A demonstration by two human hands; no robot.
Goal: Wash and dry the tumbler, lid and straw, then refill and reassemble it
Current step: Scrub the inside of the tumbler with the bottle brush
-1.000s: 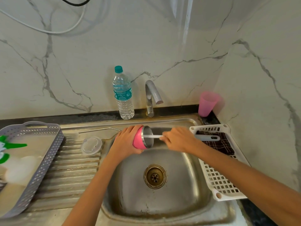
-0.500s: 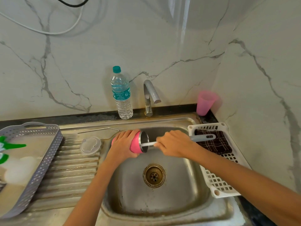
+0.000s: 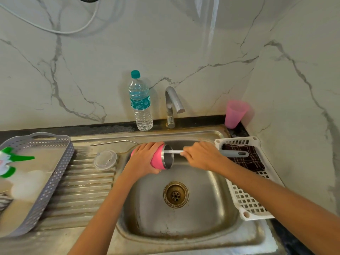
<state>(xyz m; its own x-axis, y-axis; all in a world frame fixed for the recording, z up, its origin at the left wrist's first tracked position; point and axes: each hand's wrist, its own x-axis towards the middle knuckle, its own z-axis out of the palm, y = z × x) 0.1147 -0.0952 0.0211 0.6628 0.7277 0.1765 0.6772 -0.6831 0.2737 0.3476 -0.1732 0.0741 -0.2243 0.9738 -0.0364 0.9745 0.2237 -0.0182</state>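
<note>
While left fingers (image 3: 147, 147) wrap the tumbler (image 3: 156, 159), right fingers (image 3: 191, 151) grip the brush (image 3: 233, 153); lid (image 3: 105, 159), straw (image 3: 114, 142) lie left.

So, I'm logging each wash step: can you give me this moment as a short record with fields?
left hand: grips the pink tumbler, on its side over the sink
right hand: holds the brush, shaft entering the tumbler's mouth
lid: flat on the drainboard, left of the sink
straw: on the drainboard, behind the lid
tap: no water visible
stage: scrubbing tumbler inside; lid and straw off
</note>
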